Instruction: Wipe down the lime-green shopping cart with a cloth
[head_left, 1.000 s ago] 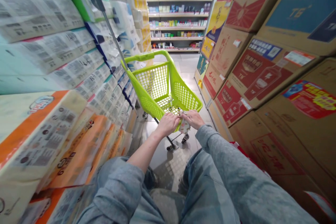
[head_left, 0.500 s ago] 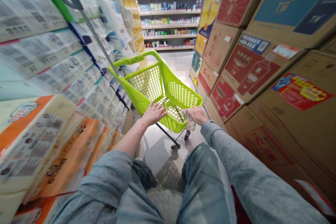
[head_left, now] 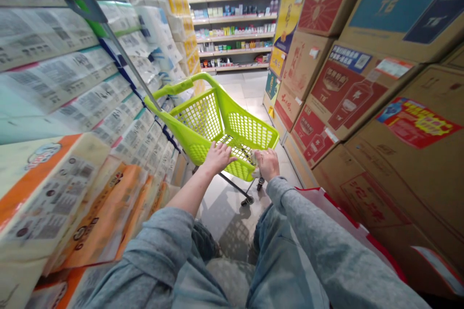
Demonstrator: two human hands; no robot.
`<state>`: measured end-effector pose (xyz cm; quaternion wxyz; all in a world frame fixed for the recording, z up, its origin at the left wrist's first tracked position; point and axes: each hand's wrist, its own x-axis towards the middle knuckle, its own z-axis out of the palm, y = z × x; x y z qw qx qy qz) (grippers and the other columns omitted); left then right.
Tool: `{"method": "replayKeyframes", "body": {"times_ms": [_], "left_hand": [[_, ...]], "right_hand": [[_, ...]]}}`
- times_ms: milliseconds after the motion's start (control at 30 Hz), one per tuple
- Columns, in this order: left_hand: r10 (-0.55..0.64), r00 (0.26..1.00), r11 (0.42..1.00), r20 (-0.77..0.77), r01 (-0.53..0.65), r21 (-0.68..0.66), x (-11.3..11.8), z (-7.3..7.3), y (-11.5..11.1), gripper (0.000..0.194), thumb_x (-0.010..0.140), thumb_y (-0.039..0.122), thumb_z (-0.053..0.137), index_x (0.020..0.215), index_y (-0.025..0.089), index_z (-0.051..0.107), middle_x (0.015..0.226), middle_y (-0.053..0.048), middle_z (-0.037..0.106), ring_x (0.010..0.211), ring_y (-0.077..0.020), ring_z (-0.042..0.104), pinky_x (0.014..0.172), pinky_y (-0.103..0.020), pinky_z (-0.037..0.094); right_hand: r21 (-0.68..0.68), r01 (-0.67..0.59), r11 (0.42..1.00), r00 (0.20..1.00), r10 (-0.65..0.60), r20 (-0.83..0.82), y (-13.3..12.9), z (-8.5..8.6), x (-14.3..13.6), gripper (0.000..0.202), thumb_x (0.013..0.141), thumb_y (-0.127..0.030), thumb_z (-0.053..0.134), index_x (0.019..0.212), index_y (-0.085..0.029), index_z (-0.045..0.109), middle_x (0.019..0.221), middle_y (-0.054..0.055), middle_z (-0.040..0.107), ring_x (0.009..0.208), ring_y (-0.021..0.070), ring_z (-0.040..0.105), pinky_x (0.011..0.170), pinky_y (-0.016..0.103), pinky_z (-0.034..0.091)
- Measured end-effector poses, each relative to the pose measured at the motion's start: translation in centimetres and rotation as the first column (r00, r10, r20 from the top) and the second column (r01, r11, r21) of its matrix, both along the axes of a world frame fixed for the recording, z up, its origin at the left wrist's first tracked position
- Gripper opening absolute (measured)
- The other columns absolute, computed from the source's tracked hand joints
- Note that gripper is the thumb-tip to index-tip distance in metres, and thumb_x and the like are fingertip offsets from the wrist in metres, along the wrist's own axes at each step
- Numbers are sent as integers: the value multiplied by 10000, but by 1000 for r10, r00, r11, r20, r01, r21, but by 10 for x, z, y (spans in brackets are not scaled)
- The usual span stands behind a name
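Note:
A lime-green shopping cart [head_left: 190,148] with a perforated plastic basket stands in front of my knees, its handle pointing away to the far left. My left hand [head_left: 218,157] lies over the basket's near rim, fingers hooked inside and thumb stretched along the edge. At the near right corner my right hand [head_left: 267,163] is closed, with a small pale patterned cloth [head_left: 255,172] bunched between it and the rim. Part of the cloth is covered by my fingers. Inside the basket, only its slatted bottom shows.
Wrapped paper packs [head_left: 72,169] are stacked close on my left. Cardboard cartons [head_left: 344,91] form a wall on the right. A red-edged bag [head_left: 337,203] sits beside my right forearm. Shelves [head_left: 235,21] with small goods close off the aisle's far end.
My left hand has slid right along the rim and curled more. My right hand has closed tighter over the corner. The cart's handle has shifted slightly left; the red-edged bag has come into view.

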<state>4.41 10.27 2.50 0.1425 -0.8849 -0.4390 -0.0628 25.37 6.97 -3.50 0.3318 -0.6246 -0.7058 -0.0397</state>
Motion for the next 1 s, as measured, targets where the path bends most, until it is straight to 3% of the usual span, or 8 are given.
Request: {"method": "replayKeyframes", "body": {"times_ms": [233,533,633,800,1000], "left_hand": [[65,998,998,23,-65,20,13,-2,-6,457,891,540,373,945,149,603,961,-148,636,975,-287,529,947,-463,282],[162,985,986,55,-164,35,26,-5,-14,494,894,554,342,958,135,595,977,-161,627,1011,-313,515,957,-513,279],[168,985,986,30,-168,7,28,-1,-15,477,905,536,332,965,136,587,988,-155,624,1016,-303,524,940,-481,314],[30,997,989,-69,-40,-139,17,11,-1,411,937,477,300,963,171,574,1012,-112,643,993,-234,573,857,-352,386],[-13,989,957,-145,-30,-287,12,24,17,444,939,511,243,935,217,575,964,-57,684,881,-195,633,706,-277,416]], "right_hand": [[119,152,981,984,-162,78,-25,-2,-45,348,936,-392,380,830,-156,613,814,110,621,828,242,494,816,366,339],[-52,217,975,974,-212,84,-7,18,-46,446,958,-441,324,799,-147,618,796,104,672,772,205,552,782,333,301],[-60,167,984,980,-159,117,-1,17,-37,464,962,-452,311,795,-146,619,791,101,678,766,195,563,774,319,293],[-99,41,994,987,-24,161,12,14,-14,437,950,-463,358,832,-146,636,805,89,689,769,183,579,772,303,297],[-176,-14,984,996,30,89,29,17,-3,402,980,-380,317,968,-189,670,862,34,715,771,144,599,784,269,314]]}}
